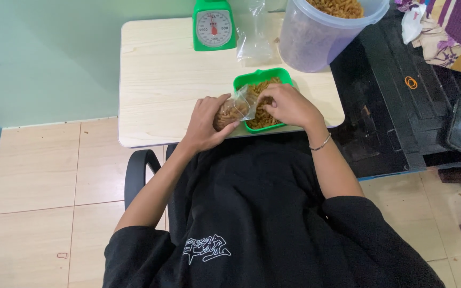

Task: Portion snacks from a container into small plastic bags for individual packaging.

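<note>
Pale wooden table (156, 80) bears green scale (214, 25), green tray (262, 78), plastic tub (316, 40), perhaps empty bags (254, 37).

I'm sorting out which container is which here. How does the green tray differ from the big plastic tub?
The green tray is small, shallow and opaque green; the plastic tub is tall, round and translucent. The tray sits under the right hand, the tub stands untouched at the table's far edge. Both hold the same brown snack sticks.

Green dial scale (213, 25), lidless plastic tub (316, 37)
</note>
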